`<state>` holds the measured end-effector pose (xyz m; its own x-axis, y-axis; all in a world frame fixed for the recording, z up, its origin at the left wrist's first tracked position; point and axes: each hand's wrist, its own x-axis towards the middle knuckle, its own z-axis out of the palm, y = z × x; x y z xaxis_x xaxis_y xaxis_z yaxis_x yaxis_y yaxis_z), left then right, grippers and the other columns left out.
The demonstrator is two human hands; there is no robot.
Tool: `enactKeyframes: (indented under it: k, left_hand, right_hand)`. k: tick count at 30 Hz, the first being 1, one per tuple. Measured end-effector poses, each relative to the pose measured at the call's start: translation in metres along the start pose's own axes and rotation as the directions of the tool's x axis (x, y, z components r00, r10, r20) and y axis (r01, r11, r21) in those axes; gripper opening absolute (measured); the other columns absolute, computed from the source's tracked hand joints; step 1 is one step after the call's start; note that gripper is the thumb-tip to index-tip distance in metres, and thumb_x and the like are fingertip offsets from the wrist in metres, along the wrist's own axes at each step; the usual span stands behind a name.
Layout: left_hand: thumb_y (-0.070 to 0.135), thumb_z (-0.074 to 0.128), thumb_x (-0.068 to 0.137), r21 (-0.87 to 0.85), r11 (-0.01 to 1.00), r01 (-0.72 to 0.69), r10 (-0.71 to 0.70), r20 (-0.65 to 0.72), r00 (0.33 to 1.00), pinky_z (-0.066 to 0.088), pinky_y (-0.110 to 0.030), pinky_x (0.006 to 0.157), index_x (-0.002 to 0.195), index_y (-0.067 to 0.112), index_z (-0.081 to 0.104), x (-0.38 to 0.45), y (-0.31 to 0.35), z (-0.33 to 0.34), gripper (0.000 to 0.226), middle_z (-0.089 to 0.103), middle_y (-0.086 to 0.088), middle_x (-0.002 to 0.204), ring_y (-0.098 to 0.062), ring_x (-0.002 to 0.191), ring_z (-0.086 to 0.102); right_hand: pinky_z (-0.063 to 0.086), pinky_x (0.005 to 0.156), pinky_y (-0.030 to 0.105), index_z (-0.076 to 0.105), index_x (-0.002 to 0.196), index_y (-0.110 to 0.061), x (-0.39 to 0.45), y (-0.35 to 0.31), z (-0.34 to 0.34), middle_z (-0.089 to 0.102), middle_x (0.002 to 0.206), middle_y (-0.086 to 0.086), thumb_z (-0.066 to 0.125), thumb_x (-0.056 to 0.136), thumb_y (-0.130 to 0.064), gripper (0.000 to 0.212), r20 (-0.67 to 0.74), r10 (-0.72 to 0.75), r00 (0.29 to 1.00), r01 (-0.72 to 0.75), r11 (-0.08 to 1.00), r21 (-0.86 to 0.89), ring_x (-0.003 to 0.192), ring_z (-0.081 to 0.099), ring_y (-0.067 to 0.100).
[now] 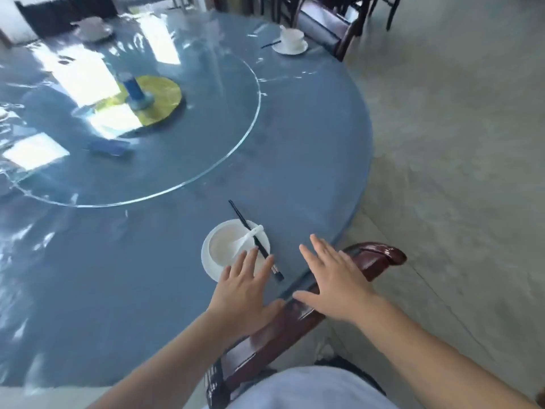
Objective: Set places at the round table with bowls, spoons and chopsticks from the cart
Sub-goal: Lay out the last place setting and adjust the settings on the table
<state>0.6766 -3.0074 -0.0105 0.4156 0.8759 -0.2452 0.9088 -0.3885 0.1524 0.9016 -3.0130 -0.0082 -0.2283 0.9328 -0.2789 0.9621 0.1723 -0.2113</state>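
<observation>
A white bowl [224, 242] sits on a white saucer [209, 265] near the front edge of the round blue table [147, 276]. A white spoon [249, 235] lies in the bowl, and black chopsticks [250, 234] rest across the saucer's right side. My left hand [244, 290] hovers flat with straight fingers over the saucer's near edge, fingertips close to the chopsticks. My right hand [333, 278] is spread flat over the table edge, holding nothing.
A dark red wooden chair back [371, 258] stands against the table below my hands. A glass turntable [206, 160] carries a blue vase [134, 90] on a yellow mat. Two other place settings [290, 39] [93, 28] stand at the far side. Another chair [327, 28] is at the back right.
</observation>
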Motion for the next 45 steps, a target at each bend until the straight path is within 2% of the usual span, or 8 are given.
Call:
enactKeyframes:
  k: [3, 7, 12, 17, 23, 28, 36, 45]
  left_hand:
    - [0.072, 0.035, 0.08, -0.063, 0.982, 0.177, -0.178, 0.0, 0.984, 0.012, -0.047, 0.119, 0.154, 0.03, 0.004, 0.005, 0.002, 0.003, 0.091, -0.01, -0.01, 0.163, -0.03, 0.15, -0.006]
    - [0.071, 0.039, 0.083, -0.159, 0.913, 0.376, -0.385, -0.027, 0.923, 0.012, -0.046, 0.118, 0.154, 0.029, 0.003, 0.001, 0.002, 0.009, 0.09, -0.011, -0.009, 0.163, -0.029, 0.149, -0.006]
    - [0.069, 0.043, 0.084, -0.216, 0.848, 0.483, -0.495, -0.003, 0.869, 0.013, -0.047, 0.119, 0.154, 0.028, 0.006, -0.004, -0.018, 0.016, 0.089, -0.009, -0.01, 0.163, -0.03, 0.149, -0.004]
    - [0.063, 0.053, 0.084, -0.264, 0.843, 0.468, -0.486, 0.0, 0.874, 0.011, -0.046, 0.118, 0.154, 0.022, 0.008, 0.011, -0.05, 0.021, 0.093, -0.013, -0.01, 0.162, -0.03, 0.149, -0.01]
    - [0.062, 0.058, 0.082, -0.293, 0.892, 0.345, -0.365, -0.015, 0.931, 0.009, -0.048, 0.12, 0.154, 0.015, 0.007, 0.039, -0.079, 0.025, 0.1, -0.015, -0.004, 0.163, -0.024, 0.149, -0.015]
    - [0.062, 0.065, 0.077, -0.268, 0.926, 0.265, -0.272, 0.012, 0.962, 0.008, -0.048, 0.121, 0.154, 0.016, 0.001, 0.052, -0.092, 0.032, 0.111, -0.015, -0.004, 0.163, -0.024, 0.149, -0.016]
    - [0.059, 0.069, 0.075, -0.328, 0.91, 0.253, -0.26, 0.025, 0.965, 0.007, -0.044, 0.12, 0.155, 0.02, -0.001, 0.054, -0.1, 0.039, 0.113, -0.013, -0.004, 0.163, -0.023, 0.149, -0.016]
    - [0.056, 0.074, 0.074, -0.398, 0.874, 0.28, -0.315, -0.025, 0.949, 0.019, -0.042, 0.116, 0.154, 0.019, 0.005, 0.057, -0.094, 0.045, 0.112, -0.002, -0.005, 0.163, -0.023, 0.148, 0.001]
  right_hand:
    - [0.005, 0.12, 0.045, -0.004, 0.155, -0.026, 0.038, 0.013, -0.001, -0.015, 0.163, 0.001, 0.029, 0.078, -0.081, 0.1, 0.101, -0.185, 0.978, 0.193, 0.978, -0.076, 0.149, -0.01, 0.016]
    - [0.005, 0.12, 0.045, -0.006, 0.155, -0.023, 0.076, 0.018, 0.004, -0.016, 0.163, 0.002, 0.037, 0.082, -0.077, 0.101, 0.231, -0.365, 0.902, 0.405, 0.901, -0.158, 0.15, -0.01, 0.018]
    - [0.01, 0.119, 0.044, -0.003, 0.155, -0.022, 0.104, 0.007, 0.02, -0.008, 0.164, 0.003, 0.047, 0.081, -0.074, 0.103, 0.306, -0.46, 0.833, 0.529, 0.826, -0.197, 0.15, -0.004, 0.02]
    - [0.014, 0.119, 0.041, 0.004, 0.155, -0.021, 0.115, 0.0, 0.03, -0.003, 0.165, 0.004, 0.059, 0.083, -0.063, 0.099, 0.342, -0.472, 0.813, 0.548, 0.819, -0.172, 0.15, 0.003, 0.021]
    - [0.016, 0.119, 0.038, 0.011, 0.155, -0.019, 0.129, 0.002, 0.032, 0.003, 0.164, 0.007, 0.063, 0.082, -0.058, 0.097, 0.325, -0.513, 0.794, 0.584, 0.793, -0.176, 0.15, 0.008, 0.021]
    - [0.021, 0.117, 0.036, 0.022, 0.153, -0.015, 0.137, 0.0, 0.035, 0.014, 0.163, 0.008, 0.067, 0.082, -0.051, 0.092, 0.326, -0.585, 0.743, 0.648, 0.75, -0.132, 0.149, 0.014, 0.02]
    - [0.021, 0.117, 0.035, 0.026, 0.152, -0.01, 0.145, -0.006, 0.041, 0.023, 0.16, 0.01, 0.068, 0.082, -0.052, 0.092, 0.312, -0.633, 0.708, 0.69, 0.714, -0.116, 0.147, 0.021, 0.024]
    - [0.015, 0.119, 0.034, 0.021, 0.154, -0.009, 0.146, -0.009, 0.043, 0.02, 0.161, 0.01, 0.062, 0.086, -0.052, 0.09, 0.314, -0.651, 0.691, 0.708, 0.697, -0.113, 0.148, 0.019, 0.024]
